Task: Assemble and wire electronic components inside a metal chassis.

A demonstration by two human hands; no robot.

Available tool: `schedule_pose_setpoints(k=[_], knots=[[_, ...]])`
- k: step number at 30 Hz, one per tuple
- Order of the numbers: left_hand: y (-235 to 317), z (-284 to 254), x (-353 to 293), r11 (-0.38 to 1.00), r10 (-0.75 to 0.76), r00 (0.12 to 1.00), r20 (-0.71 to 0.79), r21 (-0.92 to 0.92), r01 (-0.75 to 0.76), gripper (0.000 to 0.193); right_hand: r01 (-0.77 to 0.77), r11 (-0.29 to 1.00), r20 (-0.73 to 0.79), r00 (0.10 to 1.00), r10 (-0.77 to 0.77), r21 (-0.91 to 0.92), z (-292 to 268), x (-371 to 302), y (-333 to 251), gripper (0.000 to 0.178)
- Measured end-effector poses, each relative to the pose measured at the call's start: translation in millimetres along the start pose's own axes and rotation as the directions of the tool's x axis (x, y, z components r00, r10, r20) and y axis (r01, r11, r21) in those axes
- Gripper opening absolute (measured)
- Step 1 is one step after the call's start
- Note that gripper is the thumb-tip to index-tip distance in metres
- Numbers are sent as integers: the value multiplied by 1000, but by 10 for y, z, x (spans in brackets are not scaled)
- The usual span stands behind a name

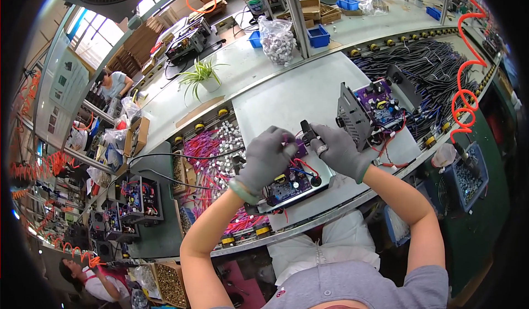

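Note:
My hands, in grey gloves, are close together above an opened metal unit (295, 190) with a circuit board, coils and red wires inside. My left hand (267, 157) has its fingers curled in over the unit's far side; what they hold, if anything, is hidden. Beside those fingertips shows a small purple board (301, 149). My right hand (340, 153) pinches a small black part (307, 131) that sticks up past the fingers; its exact kind cannot be told. To the right of that hand stands a second opened unit (380, 106), with a perforated grey panel upright.
Red and purple wires with white connectors (206, 149) pile up at left, crossed by black cables (182, 152). Black cables (413, 61) fill the right. A potted plant (208, 79) stands beyond. A coiled red hose (465, 102) hangs at right. Other people (113, 83) sit at left.

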State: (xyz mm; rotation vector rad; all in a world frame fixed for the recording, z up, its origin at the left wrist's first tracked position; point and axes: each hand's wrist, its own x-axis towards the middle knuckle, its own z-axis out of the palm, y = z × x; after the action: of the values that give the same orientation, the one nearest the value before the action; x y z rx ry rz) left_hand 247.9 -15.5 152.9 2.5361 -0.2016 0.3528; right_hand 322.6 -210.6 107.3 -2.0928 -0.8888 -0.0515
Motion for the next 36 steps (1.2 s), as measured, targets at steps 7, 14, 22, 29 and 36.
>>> schedule_pose_setpoints(k=[7,14,22,29,36], knots=[[146,-89,-51,703,-248,936,251,-618,352,17,9,1000,-4,1000,-8,26,26,-13,-27,30],[-2,-25,93,983,-173,963,207,94,157,22,-31,999,31,999,30,25,-20,-11,-74,31],[-40,6,167,971,-70,964,258,239,7,18,1,1000,19,1000,-1,15,-32,-23,-54,30],[-201,116,46,997,17,989,144,71,-28,14,37,999,-12,999,-37,12,-13,5,-78,29],[-169,148,44,986,115,989,91,110,-125,9,-3,1000,28,1000,3,-17,-23,-8,-65,29]])
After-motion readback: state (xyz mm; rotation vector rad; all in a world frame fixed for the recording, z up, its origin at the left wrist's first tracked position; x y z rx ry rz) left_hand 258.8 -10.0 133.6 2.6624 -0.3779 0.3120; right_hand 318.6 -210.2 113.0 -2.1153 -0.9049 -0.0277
